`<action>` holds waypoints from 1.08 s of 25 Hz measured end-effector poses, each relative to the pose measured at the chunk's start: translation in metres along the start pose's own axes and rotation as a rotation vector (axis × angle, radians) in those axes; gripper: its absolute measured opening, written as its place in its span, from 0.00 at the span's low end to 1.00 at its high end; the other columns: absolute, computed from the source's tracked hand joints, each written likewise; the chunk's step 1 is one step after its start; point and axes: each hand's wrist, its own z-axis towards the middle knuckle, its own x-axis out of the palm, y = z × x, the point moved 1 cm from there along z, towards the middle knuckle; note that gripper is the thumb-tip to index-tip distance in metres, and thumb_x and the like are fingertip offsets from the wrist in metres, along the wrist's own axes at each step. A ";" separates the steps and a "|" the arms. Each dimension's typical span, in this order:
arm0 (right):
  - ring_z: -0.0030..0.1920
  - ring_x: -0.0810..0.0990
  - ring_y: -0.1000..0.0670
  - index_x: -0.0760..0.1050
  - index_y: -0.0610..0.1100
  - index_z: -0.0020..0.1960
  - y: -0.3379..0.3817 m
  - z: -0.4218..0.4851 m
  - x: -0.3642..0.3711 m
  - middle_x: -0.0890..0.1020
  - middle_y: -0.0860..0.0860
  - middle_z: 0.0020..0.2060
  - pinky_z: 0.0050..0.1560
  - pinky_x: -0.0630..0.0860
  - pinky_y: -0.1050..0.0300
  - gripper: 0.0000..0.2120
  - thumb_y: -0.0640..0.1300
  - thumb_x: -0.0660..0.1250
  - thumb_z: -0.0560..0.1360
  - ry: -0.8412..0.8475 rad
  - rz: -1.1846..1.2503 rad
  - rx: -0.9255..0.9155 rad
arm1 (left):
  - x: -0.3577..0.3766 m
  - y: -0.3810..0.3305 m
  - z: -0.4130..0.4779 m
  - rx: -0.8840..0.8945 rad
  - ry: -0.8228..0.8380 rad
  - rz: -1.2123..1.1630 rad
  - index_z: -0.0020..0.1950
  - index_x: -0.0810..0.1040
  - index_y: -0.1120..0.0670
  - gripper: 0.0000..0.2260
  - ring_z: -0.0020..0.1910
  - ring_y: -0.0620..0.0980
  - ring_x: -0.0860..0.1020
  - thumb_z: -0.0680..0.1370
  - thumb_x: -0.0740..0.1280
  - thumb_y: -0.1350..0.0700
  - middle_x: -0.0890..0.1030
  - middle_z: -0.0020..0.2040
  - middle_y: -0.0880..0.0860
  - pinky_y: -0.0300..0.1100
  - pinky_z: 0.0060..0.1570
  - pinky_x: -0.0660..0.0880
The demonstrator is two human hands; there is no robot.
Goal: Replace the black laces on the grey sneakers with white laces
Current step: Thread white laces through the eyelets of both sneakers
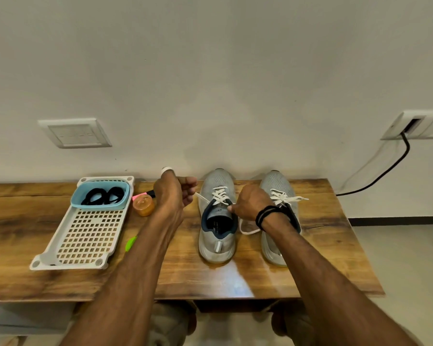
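Currently my left grip [175,193] and right grip [250,204] each pinch an end of the white lace [202,198] on the centre grey sneaker [216,245]. The black laces [103,196] lie in the blue tub [75,201], centre left. Judgement: lacing nearly complete; next, even tension, then tying.

Glossy wood-grain table [323,245]; grey mesh-cloth sneakers [216,186]; woven white laces [219,194]; perforated plastic tray [85,236].
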 end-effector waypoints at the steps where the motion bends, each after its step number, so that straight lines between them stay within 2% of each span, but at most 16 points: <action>1: 0.55 0.81 0.42 0.78 0.38 0.54 -0.001 0.001 -0.002 0.83 0.42 0.53 0.44 0.70 0.57 0.20 0.55 0.70 0.76 -0.008 0.018 0.018 | 0.002 0.002 0.003 0.055 0.004 -0.036 0.44 0.79 0.62 0.15 0.35 0.53 0.81 0.81 0.56 0.59 0.82 0.43 0.60 0.44 0.33 0.78; 2: 0.54 0.81 0.42 0.78 0.38 0.53 -0.002 0.001 -0.006 0.83 0.42 0.53 0.45 0.72 0.56 0.19 0.56 0.69 0.76 -0.017 0.036 0.034 | 0.005 0.003 0.005 0.142 -0.009 0.049 0.53 0.79 0.63 0.12 0.46 0.57 0.83 0.81 0.57 0.61 0.82 0.50 0.62 0.48 0.45 0.80; 3: 0.54 0.81 0.42 0.78 0.39 0.52 -0.003 0.003 -0.009 0.83 0.42 0.52 0.47 0.73 0.56 0.19 0.56 0.67 0.77 -0.019 0.057 0.049 | 0.005 0.007 0.007 0.256 0.002 0.249 0.64 0.76 0.63 0.14 0.58 0.59 0.80 0.80 0.59 0.63 0.80 0.59 0.61 0.52 0.57 0.78; 4: 0.53 0.80 0.42 0.77 0.40 0.50 -0.005 0.004 -0.010 0.82 0.42 0.50 0.47 0.73 0.55 0.17 0.55 0.66 0.78 -0.014 0.084 0.056 | 0.005 0.012 0.008 0.371 0.050 0.506 0.73 0.69 0.60 0.21 0.66 0.59 0.76 0.80 0.59 0.64 0.77 0.67 0.59 0.52 0.65 0.74; 5: 0.49 0.80 0.42 0.76 0.40 0.48 -0.007 0.007 -0.010 0.81 0.42 0.46 0.45 0.72 0.55 0.16 0.55 0.65 0.78 -0.002 0.123 0.064 | 0.005 0.016 0.009 0.443 0.144 0.751 0.78 0.63 0.57 0.25 0.70 0.57 0.72 0.80 0.60 0.63 0.74 0.71 0.56 0.52 0.68 0.71; 6: 0.45 0.79 0.43 0.76 0.40 0.46 -0.008 0.011 -0.010 0.80 0.43 0.43 0.44 0.72 0.55 0.16 0.54 0.65 0.79 0.018 0.189 0.070 | 0.005 0.020 0.008 0.481 0.244 0.991 0.79 0.62 0.54 0.27 0.71 0.56 0.71 0.80 0.62 0.61 0.72 0.73 0.53 0.51 0.69 0.69; 8: 0.37 0.76 0.46 0.77 0.41 0.44 -0.011 0.017 -0.009 0.78 0.45 0.37 0.38 0.72 0.55 0.13 0.50 0.63 0.79 0.092 0.439 0.107 | 0.006 0.027 0.007 0.472 0.359 1.432 0.75 0.71 0.49 0.21 0.69 0.54 0.73 0.81 0.64 0.52 0.76 0.70 0.51 0.52 0.69 0.67; 10: 0.29 0.72 0.50 0.74 0.46 0.40 -0.011 0.019 -0.006 0.74 0.48 0.33 0.29 0.67 0.59 0.11 0.45 0.60 0.80 0.163 0.699 0.163 | 0.004 0.025 0.006 0.471 0.312 1.667 0.65 0.79 0.49 0.15 0.63 0.54 0.76 0.81 0.63 0.45 0.81 0.61 0.51 0.53 0.65 0.63; 12: 0.29 0.69 0.52 0.75 0.44 0.39 -0.008 0.016 -0.004 0.73 0.48 0.32 0.28 0.65 0.60 0.13 0.42 0.61 0.81 0.136 0.887 0.191 | 0.001 0.018 0.009 0.502 0.218 1.617 0.54 0.83 0.51 0.18 0.54 0.53 0.79 0.81 0.61 0.40 0.84 0.50 0.51 0.53 0.63 0.65; 13: 0.31 0.70 0.51 0.77 0.42 0.40 -0.006 0.013 -0.004 0.73 0.48 0.33 0.31 0.66 0.59 0.12 0.42 0.62 0.81 0.100 0.960 0.193 | -0.001 0.014 0.009 0.500 0.214 1.498 0.49 0.84 0.52 0.19 0.51 0.52 0.79 0.81 0.61 0.39 0.84 0.47 0.51 0.52 0.62 0.68; 15: 0.36 0.74 0.51 0.79 0.44 0.40 -0.001 0.008 -0.004 0.78 0.49 0.36 0.37 0.71 0.56 0.12 0.44 0.63 0.80 0.024 1.046 0.188 | -0.003 0.012 0.009 0.418 0.263 1.075 0.43 0.84 0.54 0.19 0.49 0.51 0.80 0.82 0.62 0.43 0.85 0.45 0.52 0.49 0.58 0.74; 17: 0.43 0.79 0.51 0.80 0.46 0.41 0.004 0.007 0.000 0.83 0.49 0.42 0.44 0.76 0.57 0.12 0.47 0.64 0.81 -0.028 1.092 0.154 | 0.000 0.010 0.006 0.316 0.302 0.663 0.41 0.84 0.55 0.17 0.52 0.49 0.81 0.83 0.62 0.50 0.86 0.48 0.52 0.45 0.56 0.73; 19: 0.46 0.82 0.50 0.79 0.45 0.43 0.009 0.006 0.005 0.84 0.48 0.45 0.42 0.77 0.61 0.11 0.44 0.63 0.82 -0.065 1.158 0.115 | 0.007 0.014 0.003 0.221 0.360 0.421 0.42 0.83 0.58 0.17 0.52 0.52 0.83 0.84 0.60 0.54 0.86 0.47 0.54 0.45 0.55 0.77; 22: 0.48 0.84 0.46 0.80 0.46 0.43 0.013 0.008 0.018 0.85 0.45 0.44 0.50 0.82 0.54 0.09 0.39 0.65 0.80 -0.131 1.151 0.041 | 0.014 0.020 -0.006 0.163 0.435 0.361 0.47 0.78 0.60 0.13 0.41 0.50 0.81 0.85 0.58 0.59 0.83 0.42 0.56 0.36 0.38 0.80; 24: 0.47 0.85 0.48 0.82 0.49 0.42 0.013 0.012 0.027 0.86 0.48 0.42 0.54 0.82 0.49 0.12 0.36 0.65 0.79 -0.157 1.080 0.005 | 0.015 0.023 -0.007 0.223 0.466 0.445 0.50 0.78 0.58 0.11 0.40 0.46 0.79 0.85 0.57 0.61 0.81 0.42 0.54 0.33 0.36 0.77; 27: 0.48 0.85 0.51 0.84 0.46 0.50 0.013 0.018 0.035 0.86 0.50 0.45 0.56 0.81 0.48 0.08 0.37 0.68 0.77 -0.202 1.005 -0.003 | 0.015 0.025 -0.002 0.269 0.444 0.479 0.52 0.78 0.59 0.10 0.38 0.44 0.79 0.85 0.58 0.58 0.82 0.42 0.53 0.32 0.36 0.75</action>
